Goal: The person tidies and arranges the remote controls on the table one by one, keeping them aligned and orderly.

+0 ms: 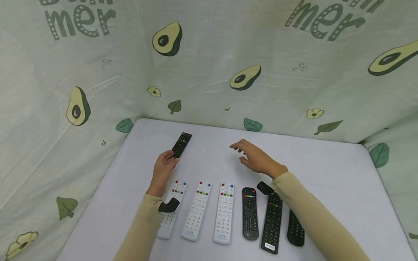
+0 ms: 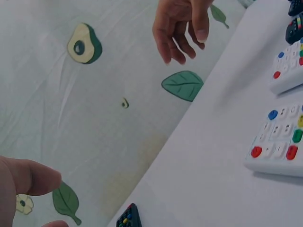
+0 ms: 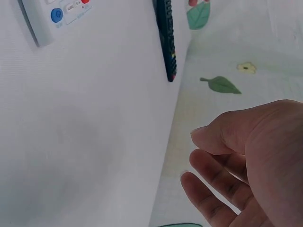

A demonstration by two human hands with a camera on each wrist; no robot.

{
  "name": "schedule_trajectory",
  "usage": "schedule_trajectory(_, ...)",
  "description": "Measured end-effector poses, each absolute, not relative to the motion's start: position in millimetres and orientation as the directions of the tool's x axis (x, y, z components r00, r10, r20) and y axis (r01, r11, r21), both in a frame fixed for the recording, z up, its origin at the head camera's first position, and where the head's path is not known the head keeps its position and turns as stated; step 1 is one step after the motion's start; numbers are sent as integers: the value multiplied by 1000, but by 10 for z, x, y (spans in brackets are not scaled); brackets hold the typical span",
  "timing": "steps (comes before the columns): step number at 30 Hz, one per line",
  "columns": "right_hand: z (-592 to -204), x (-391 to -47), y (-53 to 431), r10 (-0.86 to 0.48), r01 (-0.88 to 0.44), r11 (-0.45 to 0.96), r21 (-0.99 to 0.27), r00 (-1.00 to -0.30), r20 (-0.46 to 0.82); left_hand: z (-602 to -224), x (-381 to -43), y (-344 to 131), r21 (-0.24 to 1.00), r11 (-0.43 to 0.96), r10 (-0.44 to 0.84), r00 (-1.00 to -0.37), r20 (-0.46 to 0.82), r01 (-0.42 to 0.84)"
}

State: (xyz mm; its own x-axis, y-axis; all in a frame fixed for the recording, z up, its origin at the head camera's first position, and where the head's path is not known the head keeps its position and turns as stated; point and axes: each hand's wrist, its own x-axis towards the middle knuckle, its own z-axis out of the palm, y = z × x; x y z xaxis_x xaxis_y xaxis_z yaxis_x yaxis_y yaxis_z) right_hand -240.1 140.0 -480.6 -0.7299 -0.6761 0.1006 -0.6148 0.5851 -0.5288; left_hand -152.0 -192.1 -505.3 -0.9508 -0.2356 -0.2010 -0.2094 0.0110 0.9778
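In the head view my left hand (image 1: 164,168) is at the near end of a black remote control (image 1: 181,144) at the table's back left. Its fingertips overlap that end, though the left wrist view shows the thumb (image 2: 35,177) apart from the remote (image 2: 129,217). Whether other fingers touch it is hidden. My right hand (image 1: 258,156) hovers above the back middle of the table, fingers loosely bent and holding nothing. In a row nearer me lie white remotes (image 1: 196,211) (image 1: 224,213) and black ones (image 1: 250,214) (image 1: 272,223).
Another white remote (image 1: 167,224) lies partly under my left wrist, and another black remote (image 1: 295,229) is partly covered by my right sleeve (image 1: 319,219). The white table (image 1: 337,168) meets a cloth backdrop (image 1: 205,73) printed with avocados at its back edge.
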Motion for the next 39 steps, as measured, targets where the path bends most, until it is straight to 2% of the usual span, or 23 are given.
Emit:
schedule_trajectory(8,-4871,-2549,1180,-681,-599,566,-567,-727,88,-5199,-1570,-2147,968,74,-318,-926,-205,-240)
schedule_trajectory(19,-4976,-2720,832,-665,-525,578,-624,-747,12,-5388,-1620,-2284,949,124,-362,-904,-228,-289)
schedule_trajectory(26,-5047,-2791,617,-661,-501,592,-631,-750,-25,-5473,-1707,-2320,926,244,-355,-915,-192,-289)
schedule_trajectory(39,-5205,-2882,340,-616,-376,606,-701,-779,-115,-5519,-1792,-2336,849,444,-300,-940,-162,-288)
